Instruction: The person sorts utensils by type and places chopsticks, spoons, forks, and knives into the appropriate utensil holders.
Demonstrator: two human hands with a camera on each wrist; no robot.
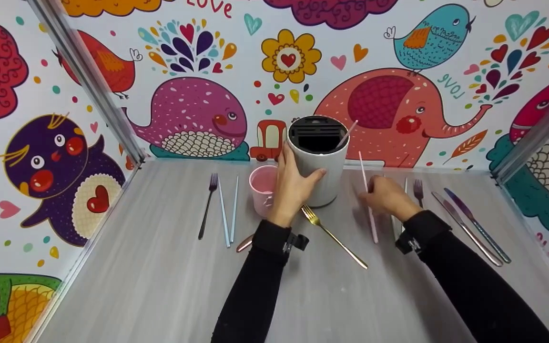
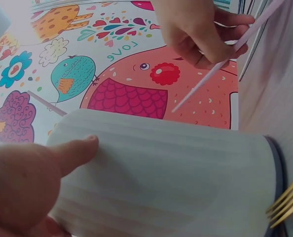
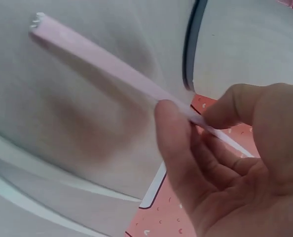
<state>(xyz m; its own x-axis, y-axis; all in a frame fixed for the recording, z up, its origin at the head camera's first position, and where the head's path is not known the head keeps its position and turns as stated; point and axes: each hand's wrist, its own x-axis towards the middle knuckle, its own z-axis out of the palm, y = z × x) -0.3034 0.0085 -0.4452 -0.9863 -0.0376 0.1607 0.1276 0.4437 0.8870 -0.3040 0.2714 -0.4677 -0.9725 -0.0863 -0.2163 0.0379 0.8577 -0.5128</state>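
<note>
Right hand (image 1: 389,195) pinches slim pink tapered chopstick (image 1: 371,214) near mid-length. Long axis runs roughly front-to-back, thin end toward back edge of worktop (image 1: 160,286). White cylindrical holder (image 1: 329,183), black slotted top, stands just left; left hand (image 1: 296,186) grips it.

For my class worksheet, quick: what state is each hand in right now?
Left hand: closed, holding the white container by its side.
Right hand: closed, pinching a pink chopstick.
</note>
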